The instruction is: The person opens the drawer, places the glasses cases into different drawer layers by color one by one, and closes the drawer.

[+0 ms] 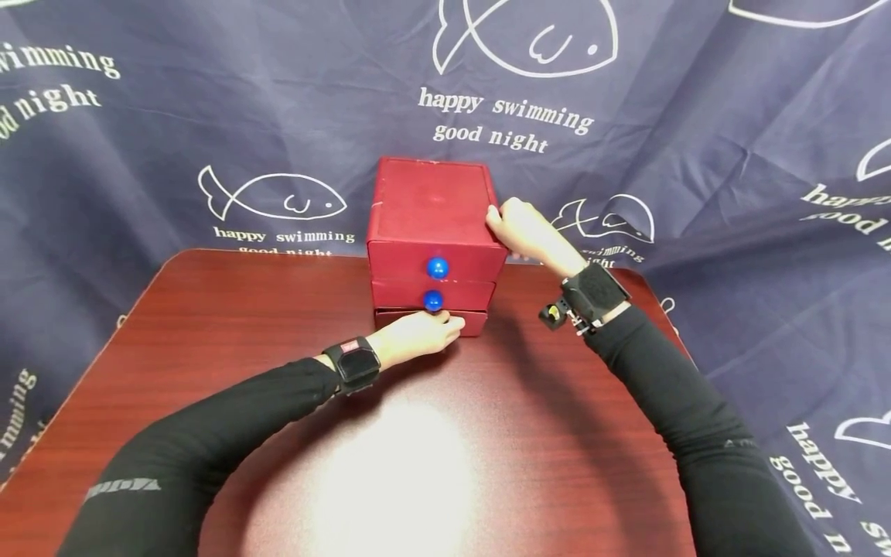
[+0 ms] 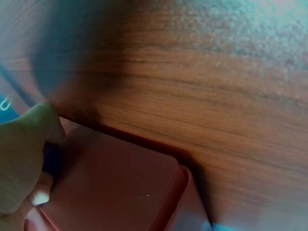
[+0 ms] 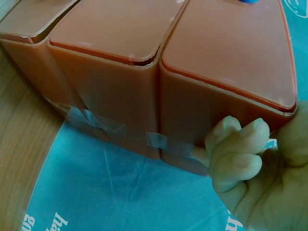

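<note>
A red three-drawer box (image 1: 433, 205) stands at the far side of the table, its drawers stacked one above another. Blue round knobs (image 1: 437, 268) show on the top and middle drawers. My left hand (image 1: 418, 338) is at the bottom drawer (image 1: 476, 322) and pinches its dark blue knob (image 2: 51, 159), which the fingers mostly hide. A narrow dark gap runs along that drawer's upper edge. My right hand (image 1: 527, 230) grips the box's upper right edge, thumb on top and curled fingers (image 3: 240, 144) against the side wall.
The box stands on a reddish wooden table (image 1: 278, 309) with a bright glare in front. A dark blue curtain (image 1: 292, 100) with fish drawings hangs close behind. Clear tape (image 3: 156, 140) runs across the box's side. Both wrists wear black straps (image 1: 355, 362).
</note>
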### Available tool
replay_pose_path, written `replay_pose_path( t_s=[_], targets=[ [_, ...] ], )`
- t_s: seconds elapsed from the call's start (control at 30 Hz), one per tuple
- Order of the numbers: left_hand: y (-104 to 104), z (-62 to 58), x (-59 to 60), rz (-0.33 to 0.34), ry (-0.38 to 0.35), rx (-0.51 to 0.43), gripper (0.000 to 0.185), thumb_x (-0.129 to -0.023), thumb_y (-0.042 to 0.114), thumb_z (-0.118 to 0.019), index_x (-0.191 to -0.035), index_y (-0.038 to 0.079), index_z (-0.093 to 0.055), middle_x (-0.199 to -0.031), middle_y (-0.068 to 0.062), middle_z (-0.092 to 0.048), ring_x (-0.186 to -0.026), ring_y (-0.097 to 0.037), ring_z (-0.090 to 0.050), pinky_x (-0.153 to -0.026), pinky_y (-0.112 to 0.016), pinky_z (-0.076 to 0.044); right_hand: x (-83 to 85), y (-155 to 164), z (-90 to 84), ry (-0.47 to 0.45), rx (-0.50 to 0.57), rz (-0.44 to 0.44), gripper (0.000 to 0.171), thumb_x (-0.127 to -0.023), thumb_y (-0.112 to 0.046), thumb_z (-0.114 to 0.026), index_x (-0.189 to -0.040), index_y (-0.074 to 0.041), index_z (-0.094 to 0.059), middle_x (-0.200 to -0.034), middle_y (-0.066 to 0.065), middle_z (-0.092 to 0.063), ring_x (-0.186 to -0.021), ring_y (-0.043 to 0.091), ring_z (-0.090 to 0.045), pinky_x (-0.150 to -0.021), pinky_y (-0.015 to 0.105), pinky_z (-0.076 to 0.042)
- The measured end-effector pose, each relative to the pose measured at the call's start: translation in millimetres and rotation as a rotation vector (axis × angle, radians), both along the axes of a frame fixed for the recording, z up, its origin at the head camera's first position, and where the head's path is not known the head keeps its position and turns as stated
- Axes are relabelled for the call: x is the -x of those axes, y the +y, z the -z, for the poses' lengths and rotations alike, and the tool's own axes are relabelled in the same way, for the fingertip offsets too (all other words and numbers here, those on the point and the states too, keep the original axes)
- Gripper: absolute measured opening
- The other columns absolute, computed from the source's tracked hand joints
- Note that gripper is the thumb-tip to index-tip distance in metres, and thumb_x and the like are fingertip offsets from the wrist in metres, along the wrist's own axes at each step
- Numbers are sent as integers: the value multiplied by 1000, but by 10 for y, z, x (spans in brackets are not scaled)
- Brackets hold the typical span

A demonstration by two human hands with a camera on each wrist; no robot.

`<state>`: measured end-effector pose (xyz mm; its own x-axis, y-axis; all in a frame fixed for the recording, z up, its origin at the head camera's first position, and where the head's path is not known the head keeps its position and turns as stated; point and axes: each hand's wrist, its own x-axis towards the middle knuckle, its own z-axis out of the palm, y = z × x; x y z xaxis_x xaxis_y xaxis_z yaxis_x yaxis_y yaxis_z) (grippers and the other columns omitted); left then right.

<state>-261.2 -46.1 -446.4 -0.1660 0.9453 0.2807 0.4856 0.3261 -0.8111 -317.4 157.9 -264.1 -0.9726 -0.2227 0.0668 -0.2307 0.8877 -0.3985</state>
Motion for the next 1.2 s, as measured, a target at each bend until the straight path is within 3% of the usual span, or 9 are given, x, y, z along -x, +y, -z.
replay_pose_path(
  t_s=[0.07, 0.33, 0.5, 0.73, 0.87, 1.1, 1.2],
  targets=[
    [4, 7, -5, -5, 11, 5, 8, -100, 9, -61, -97, 13, -68, -100, 1, -55, -82, -12, -53, -57, -15, -44, -4, -5, -2, 2, -4, 0, 44, -103, -23, -38, -65, -6, -52, -41, 2, -51, -36, 20, -57, -39, 27, -44],
    [26, 17, -16, -20, 25, 1, 5, -97, 12, -67, -93, 14, -67, -97, 2, -53, -81, -12, -50, -57, -15, -43, -44, -2, -16, 1, -7, -2, 45, -103, -23, -38, -65, -6, -52, -43, 3, -52, -48, 35, -66, -40, 27, -44],
    [63, 5, 2, -26, 19, -29, 8, -94, 15, -72, -93, 14, -64, -96, 2, -52, -79, -11, -53, -57, -13, -43, -61, 35, -38, 5, 14, 7, 44, -103, -23, -38, -64, -5, -53, -44, 4, -52, -42, 29, -63, -39, 27, -44],
    [96, 14, 23, 0, -56, -104, 11, -94, 15, -73, -92, 13, -63, -94, 2, -52, -76, -10, -57, -51, -12, -42, -60, 61, -40, 2, 19, 4, 45, -102, -23, -38, -64, -6, -53, -42, 2, -51, -35, 19, -56, -40, 28, -43],
    [74, 19, 10, -13, -31, -88, 11, -94, 15, -73, -91, 14, -62, -94, 3, -52, -75, -9, -55, -50, -12, -40, -49, 47, -11, 3, 29, -4, 45, -102, -23, -38, -63, -6, -52, -43, 2, -51, -33, 14, -52, -40, 28, -44],
    [22, 8, 4, -25, 24, -26, 10, -93, 17, -73, -89, 18, -64, -94, 4, -50, -73, -8, -53, -51, -12, -36, -51, 2, 18, 5, 32, -10, 45, -102, -23, -39, -63, -6, -53, -43, 2, -52, -46, 32, -65, -39, 27, -44],
    [13, -1, 11, -35, 59, 8, 9, -94, 17, -72, -89, 19, -65, -95, 4, -50, -74, -9, -53, -53, -14, -34, -56, -10, 10, 10, 36, -10, 45, -102, -24, -39, -63, -6, -53, -43, 2, -52, -44, 31, -63, -39, 28, -44]
  ],
)
